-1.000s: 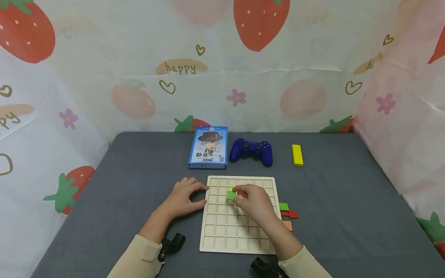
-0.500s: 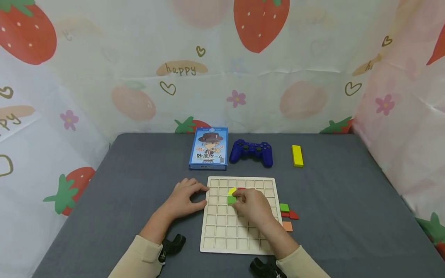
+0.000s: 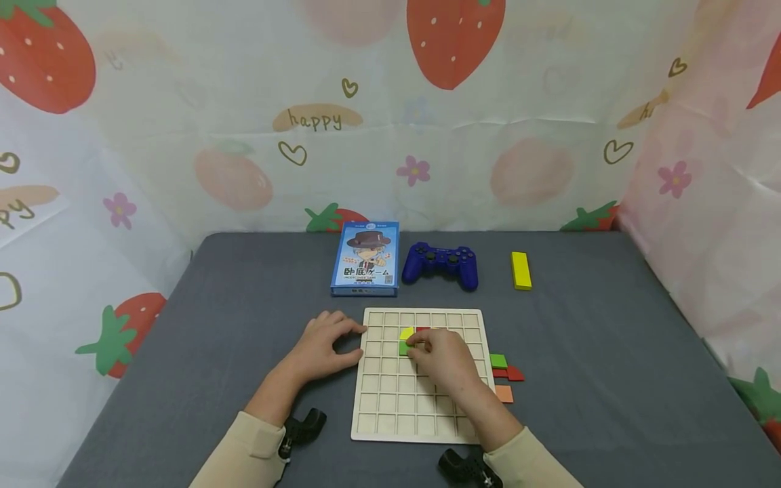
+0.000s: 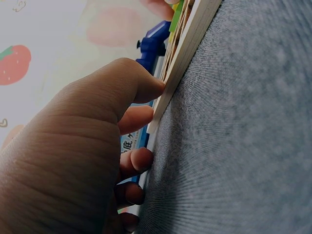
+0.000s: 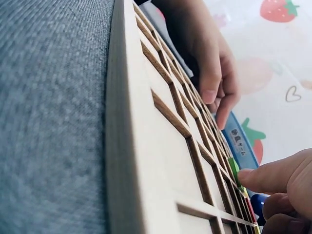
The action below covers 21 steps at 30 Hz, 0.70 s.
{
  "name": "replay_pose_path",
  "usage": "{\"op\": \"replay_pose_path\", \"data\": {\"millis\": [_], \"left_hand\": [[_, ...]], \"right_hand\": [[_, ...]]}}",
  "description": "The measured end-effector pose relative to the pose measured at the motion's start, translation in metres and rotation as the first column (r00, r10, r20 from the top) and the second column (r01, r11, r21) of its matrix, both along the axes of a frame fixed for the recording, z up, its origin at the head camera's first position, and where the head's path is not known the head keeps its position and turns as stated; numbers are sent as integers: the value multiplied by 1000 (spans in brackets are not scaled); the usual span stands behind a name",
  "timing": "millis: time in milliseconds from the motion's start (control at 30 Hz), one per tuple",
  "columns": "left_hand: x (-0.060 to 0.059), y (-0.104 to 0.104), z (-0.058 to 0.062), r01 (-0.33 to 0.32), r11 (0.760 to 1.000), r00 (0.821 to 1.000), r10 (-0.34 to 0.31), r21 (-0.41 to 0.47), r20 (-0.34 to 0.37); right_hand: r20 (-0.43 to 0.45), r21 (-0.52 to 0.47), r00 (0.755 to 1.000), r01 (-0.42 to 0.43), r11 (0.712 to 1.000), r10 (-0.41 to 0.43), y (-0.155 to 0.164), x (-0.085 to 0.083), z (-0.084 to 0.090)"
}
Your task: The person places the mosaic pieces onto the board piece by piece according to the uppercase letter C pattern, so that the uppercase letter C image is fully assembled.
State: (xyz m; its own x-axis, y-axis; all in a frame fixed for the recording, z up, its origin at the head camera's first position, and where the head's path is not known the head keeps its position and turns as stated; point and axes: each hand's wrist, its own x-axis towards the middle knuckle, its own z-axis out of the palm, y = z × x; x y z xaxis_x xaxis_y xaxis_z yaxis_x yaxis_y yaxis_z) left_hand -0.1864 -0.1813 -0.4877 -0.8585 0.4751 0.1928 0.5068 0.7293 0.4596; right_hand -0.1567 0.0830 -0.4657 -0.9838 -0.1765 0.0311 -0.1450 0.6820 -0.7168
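Your left hand, fingers relaxed, braces the grid board's left edge; your right hand pinches the green tile on the board.

At the upper middle of the head view, you can read "happy" on the backdrop cloth. The blue card box at table centre bears "卧底ゲーム"; its smaller print is illegible.

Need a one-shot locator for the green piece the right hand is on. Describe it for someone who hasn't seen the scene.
Find the pale wooden grid board at the near middle of the grey table. In its upper rows, at the right hand's fingertips, sits a green square piece. It lies directly below a yellow piece; the other green piece is off the board.
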Motion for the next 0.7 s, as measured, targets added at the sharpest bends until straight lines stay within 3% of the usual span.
{"op": "replay_pose_path", "data": {"millis": [500,700], "left_hand": [[0,-1,1,-4,1000,1000,4,2,-4],[0,-2,-2,3,1000,1000,-3,3,-14]], "right_hand": [[-65,114,995,-72,991,79,0,2,1],[-34,29,997,-75,997,76,6,1,9]]}}
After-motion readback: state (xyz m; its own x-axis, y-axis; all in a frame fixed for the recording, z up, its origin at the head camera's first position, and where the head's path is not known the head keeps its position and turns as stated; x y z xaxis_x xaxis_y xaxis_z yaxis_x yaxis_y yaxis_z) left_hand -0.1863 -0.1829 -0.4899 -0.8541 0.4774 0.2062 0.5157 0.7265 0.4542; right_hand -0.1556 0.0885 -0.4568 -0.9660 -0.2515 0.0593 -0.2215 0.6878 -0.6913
